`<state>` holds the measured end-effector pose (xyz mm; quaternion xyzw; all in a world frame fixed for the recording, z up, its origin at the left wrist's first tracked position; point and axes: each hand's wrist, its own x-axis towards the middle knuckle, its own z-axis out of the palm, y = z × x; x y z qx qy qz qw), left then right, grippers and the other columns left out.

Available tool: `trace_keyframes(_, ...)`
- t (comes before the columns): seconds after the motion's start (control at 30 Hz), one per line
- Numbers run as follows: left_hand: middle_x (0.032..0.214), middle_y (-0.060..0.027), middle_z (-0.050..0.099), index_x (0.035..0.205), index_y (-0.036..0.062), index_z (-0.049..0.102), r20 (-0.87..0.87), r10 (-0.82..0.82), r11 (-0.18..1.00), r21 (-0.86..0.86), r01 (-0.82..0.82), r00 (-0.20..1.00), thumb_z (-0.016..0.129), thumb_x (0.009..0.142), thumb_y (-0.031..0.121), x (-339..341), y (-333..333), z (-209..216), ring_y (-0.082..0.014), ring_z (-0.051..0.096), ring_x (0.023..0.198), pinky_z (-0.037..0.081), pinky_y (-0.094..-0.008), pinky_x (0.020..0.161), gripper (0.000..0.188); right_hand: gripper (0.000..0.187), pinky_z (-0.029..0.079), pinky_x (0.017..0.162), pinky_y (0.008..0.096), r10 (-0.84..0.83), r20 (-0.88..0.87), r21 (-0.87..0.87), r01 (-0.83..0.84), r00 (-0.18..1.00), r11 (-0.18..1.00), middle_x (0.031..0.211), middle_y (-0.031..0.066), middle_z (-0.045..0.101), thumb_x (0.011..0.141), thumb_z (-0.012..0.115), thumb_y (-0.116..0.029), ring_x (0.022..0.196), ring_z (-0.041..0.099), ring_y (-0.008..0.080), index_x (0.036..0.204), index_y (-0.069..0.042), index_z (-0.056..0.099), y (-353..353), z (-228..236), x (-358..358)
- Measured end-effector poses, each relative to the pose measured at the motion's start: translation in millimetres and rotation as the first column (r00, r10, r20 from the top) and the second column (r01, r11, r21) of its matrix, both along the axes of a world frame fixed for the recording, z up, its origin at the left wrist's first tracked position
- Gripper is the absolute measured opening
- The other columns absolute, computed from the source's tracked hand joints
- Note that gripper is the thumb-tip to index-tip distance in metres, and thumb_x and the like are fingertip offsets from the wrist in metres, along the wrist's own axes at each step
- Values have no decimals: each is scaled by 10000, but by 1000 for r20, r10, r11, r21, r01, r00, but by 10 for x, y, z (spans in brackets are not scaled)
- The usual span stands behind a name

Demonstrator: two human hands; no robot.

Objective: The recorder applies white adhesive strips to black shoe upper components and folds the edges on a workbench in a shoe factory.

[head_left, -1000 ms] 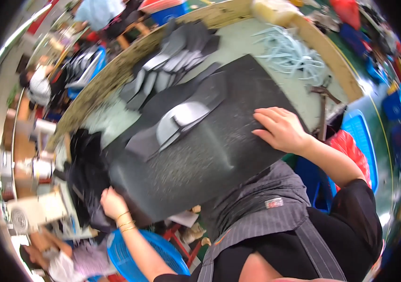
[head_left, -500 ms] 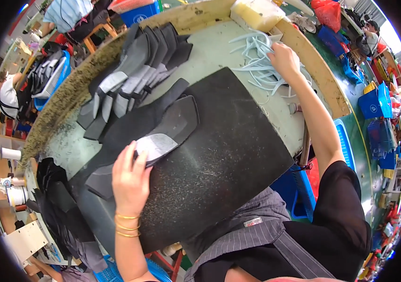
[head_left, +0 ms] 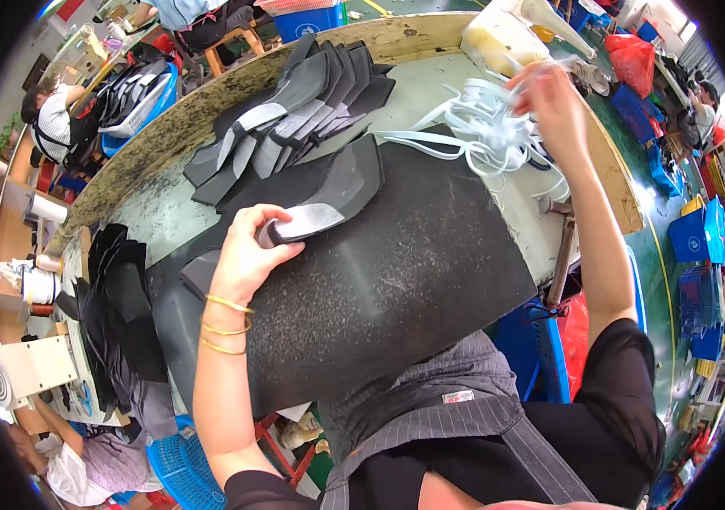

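My left hand (head_left: 248, 251) is closed on the near end of a dark grey cut piece with a light panel (head_left: 310, 221), thumb and fingers pinching its edge. The piece is tilted up off the black mat (head_left: 362, 297). At the far right of the bench my right hand (head_left: 553, 110) is over a tangled heap of pale blue strips (head_left: 490, 127). Its fingers are blurred but look closed on some strips, which trail up beside them. One strip reaches leftward from the heap to the mat's far corner.
Overlapping grey pieces (head_left: 294, 110) lie along the far left of the bench, inside its raised rim (head_left: 413, 36). More dark pieces (head_left: 124, 314) hang at the left. A hammer (head_left: 562, 255) lies right of the mat. A yellowish block (head_left: 502, 47) stands at the back.
My left hand has gripped the grey piece and lifted its edge from the mat. The right hand has drawn back and up, and the strips have shifted, one now stretching left.
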<state>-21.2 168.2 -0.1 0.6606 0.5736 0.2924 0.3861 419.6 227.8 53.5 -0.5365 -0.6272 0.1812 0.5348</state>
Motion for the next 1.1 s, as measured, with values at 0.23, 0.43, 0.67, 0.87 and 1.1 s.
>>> trace_keyframes(0.23,1044,-71,717,1187,13,685,8,330,793,540,-282,944,657,967,86,-7,-231,138,-204,672,905,515,-297,845,234,185,581,823,308,112,-153,-28,-118,982,993,1014,102,692,1000,620,-110,915,692,162,1116,30,659,-105,-173,121)
trace_keyframes(0.43,1021,-129,628,1079,45,739,-313,232,676,733,79,921,678,795,-41,648,-1512,-163,-309,612,979,511,-419,857,303,151,604,748,316,96,-367,-31,-115,925,993,1042,193,698,1071,506,-133,809,722,198,1172,-27,468,-119,-155,18)
trace_keyframes(0.67,980,-123,680,1026,41,731,-407,-450,870,2,494,795,722,872,186,607,-1480,329,-302,657,919,526,-417,827,211,81,547,787,244,295,-90,87,-287,951,954,1070,73,704,959,666,-20,831,645,105,1030,18,677,-307,257,68)
trace_keyframes(0.87,1075,-165,693,1134,-43,685,351,-309,949,181,260,884,759,883,107,1771,121,579,-227,686,887,537,-317,766,302,83,526,767,245,585,-71,-86,-589,808,803,1140,79,670,920,683,20,861,637,113,998,-7,689,-405,239,-391)
trace_keyframes(1.1,778,-50,727,894,-5,763,740,-135,989,61,134,659,692,906,29,2226,717,466,-75,651,701,533,-229,644,80,83,536,774,257,284,-208,248,-230,936,941,1061,105,681,966,640,6,825,641,130,1049,9,644,-600,174,129)
